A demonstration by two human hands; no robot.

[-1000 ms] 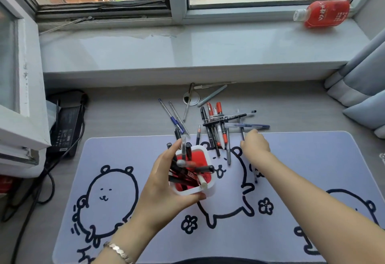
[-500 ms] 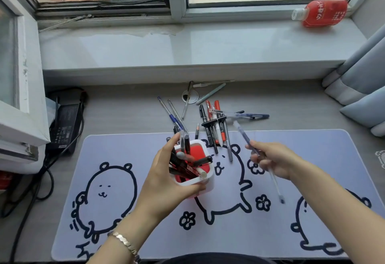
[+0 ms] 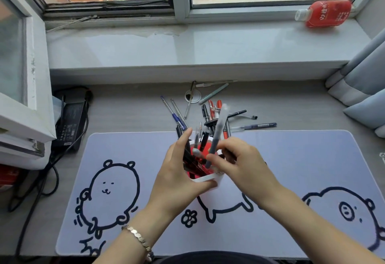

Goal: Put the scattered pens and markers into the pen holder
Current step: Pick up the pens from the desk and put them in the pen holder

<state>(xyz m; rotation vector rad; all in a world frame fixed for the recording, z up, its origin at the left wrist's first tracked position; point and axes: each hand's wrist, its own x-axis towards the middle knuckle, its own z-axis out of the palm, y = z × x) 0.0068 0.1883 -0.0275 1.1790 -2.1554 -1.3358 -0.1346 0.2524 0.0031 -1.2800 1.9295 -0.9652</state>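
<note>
Our forearms are bare, with no sleeves in view. On our left wrist we wear a metal bracelet (image 3: 138, 240) of flat, angular links with a pale gold sheen. Our right wrist carries nothing.

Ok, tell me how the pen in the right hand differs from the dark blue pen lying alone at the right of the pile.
The pen in the right hand stands steeply, tip down in the pen holder; the dark blue pen lies flat on the desk. The right hand grips the first; nothing touches the second. The held pen looks blurred, the lying one sharp. Both are slim with translucent parts.
</note>
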